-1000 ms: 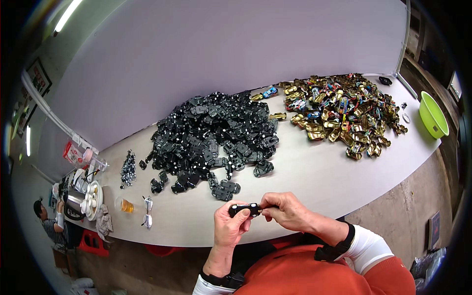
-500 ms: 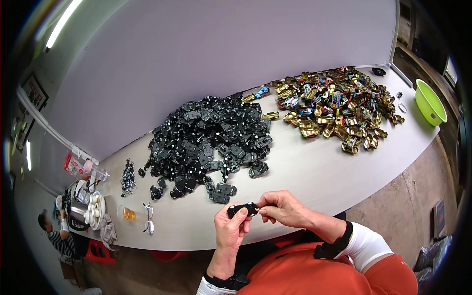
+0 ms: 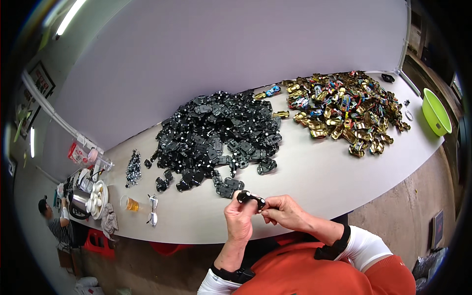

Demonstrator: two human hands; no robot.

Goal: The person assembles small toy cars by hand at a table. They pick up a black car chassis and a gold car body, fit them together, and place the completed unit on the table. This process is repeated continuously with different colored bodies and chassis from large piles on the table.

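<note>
My left hand [image 3: 238, 220] grips a black toy car chassis [image 3: 250, 198] with white-hubbed wheels, holding it tilted above the table's front edge. At the chassis's right end, my right hand [image 3: 285, 213] is closed in a pinch, its fingertips close against it. Whatever lies between those fingertips is too small to make out. Just beyond my hands spreads a large pile of black toy car chassis [image 3: 211, 132]. A second pile, of gold and multicoloured toy car bodies [image 3: 344, 108], lies at the far right.
On the left are small shiny parts [image 3: 133, 169], glasses [image 3: 153, 211], a cup of amber liquid [image 3: 131, 203] and a tray of white cups [image 3: 104, 197]. A green basin [image 3: 435, 114] sits at the right end. Another person [image 3: 60, 228] is at far left, near a red stool [image 3: 100, 244].
Both hands have stayed together; my left hand has risen slightly and turned the chassis, so its wheels show differently. The view has shifted a little, moving the table's contents rightward.
</note>
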